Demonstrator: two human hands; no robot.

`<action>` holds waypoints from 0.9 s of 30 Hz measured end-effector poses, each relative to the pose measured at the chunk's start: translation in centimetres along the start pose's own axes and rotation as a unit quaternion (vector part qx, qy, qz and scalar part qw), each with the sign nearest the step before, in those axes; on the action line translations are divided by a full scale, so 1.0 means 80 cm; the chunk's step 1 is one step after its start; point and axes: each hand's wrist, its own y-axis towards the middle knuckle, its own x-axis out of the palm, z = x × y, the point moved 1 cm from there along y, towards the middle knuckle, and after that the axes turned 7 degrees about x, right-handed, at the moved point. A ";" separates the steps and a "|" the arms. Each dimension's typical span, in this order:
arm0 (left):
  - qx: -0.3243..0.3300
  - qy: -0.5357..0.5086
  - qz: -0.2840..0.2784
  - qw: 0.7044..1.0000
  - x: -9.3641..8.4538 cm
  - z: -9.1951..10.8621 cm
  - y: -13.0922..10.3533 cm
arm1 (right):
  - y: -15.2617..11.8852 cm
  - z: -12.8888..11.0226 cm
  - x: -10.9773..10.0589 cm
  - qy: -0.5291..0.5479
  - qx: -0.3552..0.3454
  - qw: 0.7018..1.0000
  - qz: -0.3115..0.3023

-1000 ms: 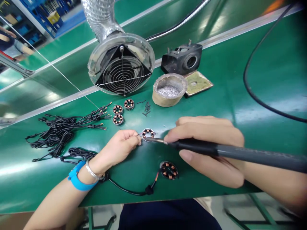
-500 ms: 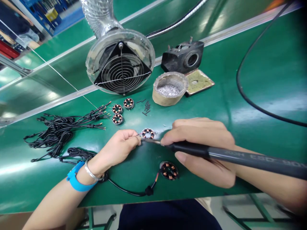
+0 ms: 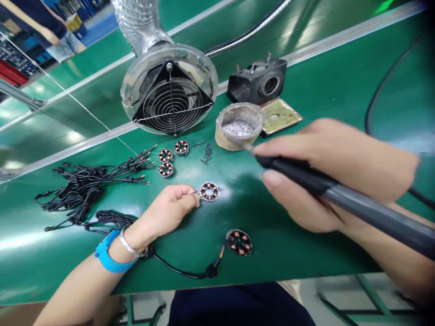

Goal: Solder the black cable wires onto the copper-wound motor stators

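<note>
Coil ring [image 3: 209, 185] and soldering iron [image 3: 331, 191]
Pale-rimmed, copper-wound, the ring lies left of the dark iron, which slants, tip blurred.

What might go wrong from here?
The blurred tip of the grey-and-black pen-shaped tool in the right hand overlaps the round beige tub in view, so it might bump it. The left hand pinches at the small copper-wound ring's edge; a slip might shift it. The slim loose black pieces nearby could scatter if brushed.
</note>
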 end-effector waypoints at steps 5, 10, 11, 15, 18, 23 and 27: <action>-0.006 0.016 0.006 1.000 0.001 0.006 -0.002 | 0.002 0.028 0.009 -0.146 -0.009 0.987 -0.060; 0.002 0.015 0.002 1.000 0.001 0.003 -0.002 | -0.005 0.018 0.024 -0.024 -0.011 0.997 -0.074; 0.006 0.013 0.000 1.000 0.001 0.002 -0.002 | -0.007 0.011 0.029 0.024 -0.015 0.997 -0.076; 0.022 -0.004 -0.001 1.000 0.000 0.000 -0.003 | -0.019 -0.008 0.057 0.144 -0.031 0.980 -0.131; 0.025 -0.013 -0.004 1.000 -0.002 -0.001 -0.004 | -0.025 -0.011 0.075 0.170 -0.022 0.972 -0.162; 0.021 -0.068 0.005 0.997 -0.005 -0.006 -0.006 | -0.026 -0.010 0.083 0.218 0.007 0.962 -0.165; 0.018 -0.043 0.044 0.998 -0.005 -0.009 -0.008 | -0.024 -0.008 0.082 0.231 0.025 0.958 -0.166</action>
